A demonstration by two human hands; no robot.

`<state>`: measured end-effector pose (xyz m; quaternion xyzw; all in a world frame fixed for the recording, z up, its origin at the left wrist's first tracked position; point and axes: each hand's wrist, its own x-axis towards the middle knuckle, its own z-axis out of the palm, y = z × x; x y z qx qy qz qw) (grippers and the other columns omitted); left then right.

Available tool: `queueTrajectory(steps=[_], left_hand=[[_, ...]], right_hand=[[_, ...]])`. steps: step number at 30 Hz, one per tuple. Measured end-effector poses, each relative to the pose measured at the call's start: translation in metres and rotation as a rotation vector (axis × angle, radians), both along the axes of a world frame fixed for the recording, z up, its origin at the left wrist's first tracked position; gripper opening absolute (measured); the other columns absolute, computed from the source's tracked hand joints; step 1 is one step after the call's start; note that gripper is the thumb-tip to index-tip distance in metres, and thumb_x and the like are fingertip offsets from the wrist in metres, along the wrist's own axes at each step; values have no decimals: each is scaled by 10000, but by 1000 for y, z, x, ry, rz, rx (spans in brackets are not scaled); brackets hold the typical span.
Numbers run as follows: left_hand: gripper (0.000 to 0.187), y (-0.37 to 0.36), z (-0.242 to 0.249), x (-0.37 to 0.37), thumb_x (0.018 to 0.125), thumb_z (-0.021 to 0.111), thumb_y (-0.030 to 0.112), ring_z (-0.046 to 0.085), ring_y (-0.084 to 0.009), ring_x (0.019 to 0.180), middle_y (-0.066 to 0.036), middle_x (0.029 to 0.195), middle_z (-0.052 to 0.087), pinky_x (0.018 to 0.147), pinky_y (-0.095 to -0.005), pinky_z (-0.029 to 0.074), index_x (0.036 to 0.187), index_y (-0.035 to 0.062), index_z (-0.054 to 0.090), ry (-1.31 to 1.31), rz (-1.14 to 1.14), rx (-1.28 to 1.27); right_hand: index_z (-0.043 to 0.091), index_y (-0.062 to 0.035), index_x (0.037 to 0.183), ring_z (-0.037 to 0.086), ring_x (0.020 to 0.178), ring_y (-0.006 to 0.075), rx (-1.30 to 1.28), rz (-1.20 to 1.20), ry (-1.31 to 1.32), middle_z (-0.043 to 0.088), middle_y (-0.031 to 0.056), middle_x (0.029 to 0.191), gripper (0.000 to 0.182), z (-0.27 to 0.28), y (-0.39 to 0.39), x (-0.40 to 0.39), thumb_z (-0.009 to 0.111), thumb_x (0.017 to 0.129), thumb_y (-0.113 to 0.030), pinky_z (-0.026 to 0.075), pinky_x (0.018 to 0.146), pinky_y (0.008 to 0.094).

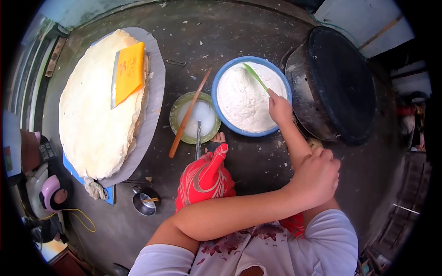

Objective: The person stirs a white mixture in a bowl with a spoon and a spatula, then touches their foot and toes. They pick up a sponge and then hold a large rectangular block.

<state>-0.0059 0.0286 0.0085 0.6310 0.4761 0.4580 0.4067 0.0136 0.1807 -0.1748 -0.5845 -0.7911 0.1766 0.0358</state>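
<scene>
My right hand (279, 106) is closed on a thin green utensil (256, 76), whose far end rests on the white powder (241, 99) in a blue basin (216, 106). My left arm crosses in front of my body. My left hand (316, 177) lies curled over my right forearm, with the fingertips partly hidden. Beside the basin is a green bowl (175, 120) of whitish liquid (202, 117) with a metal spoon (198, 138) in it. A brown wooden stick (189, 115) lies across that bowl.
On the left, a tall stack of pale round sheets (92, 110) carries a yellow-handled scraper (129, 73). A large dark lidded pot (343, 85) stands at the right. A small metal cup (144, 202) sits on the floor at lower left. Red patterned cloth (205, 181) covers my knee.
</scene>
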Motion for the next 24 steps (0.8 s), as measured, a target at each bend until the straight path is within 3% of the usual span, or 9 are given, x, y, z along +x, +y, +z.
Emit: queueTrajectory(steps=[4,6,7,8,10,17,19,24], left_hand=[[140,-4,2,-2,741,573,90,495,-321,928,-163,904,526,796,-397,439,822,-23,586,19,-25,-4],[143,-3,2,-2,739,575,89,495,-321,931,-164,905,526,797,-397,440,825,-24,587,18,-23,3],[146,-4,1,-1,737,578,88,496,-321,932,-164,905,527,803,-395,437,827,-25,589,21,-28,0],[149,-4,1,-1,734,581,88,497,-322,932,-165,904,528,810,-394,435,829,-27,590,24,-33,-3],[150,-4,0,0,732,583,87,499,-322,929,-165,902,528,816,-392,431,828,-28,591,18,-36,7],[146,-5,0,0,731,586,87,504,-319,916,-164,892,528,827,-389,424,823,-28,591,28,-28,24],[144,-5,1,0,734,583,87,504,-318,914,-165,892,528,825,-389,424,821,-27,590,19,-32,10],[139,-6,1,-1,741,573,88,503,-318,910,-167,891,528,818,-388,428,818,-26,588,19,-45,-2]], right_hand=[[550,-123,1201,622,801,303,26,-92,300,635,167,824,344,-67,-8,51,484,864,-134,478,705,397],[533,-89,1218,585,590,210,-64,-386,658,607,113,706,345,-100,-9,73,471,882,-130,461,531,345],[511,-88,1244,445,461,96,-448,-668,798,534,31,661,348,-30,-26,57,451,907,-145,364,388,265],[511,-88,1244,445,461,96,-446,-670,796,534,31,661,348,-24,-30,60,451,907,-145,364,388,265],[473,-117,1282,343,414,55,-524,-812,896,464,-7,643,365,-17,-36,68,429,921,-145,273,343,203],[422,-127,1314,344,421,57,-502,-911,893,451,-8,632,385,-11,-42,78,411,929,-140,276,346,209],[436,-122,1301,339,418,59,-569,-960,1007,449,-1,629,372,-11,-35,75,407,930,-137,272,344,209],[466,-114,1272,320,417,60,-647,-832,983,428,0,620,353,-26,9,56,410,925,-137,261,339,211]])
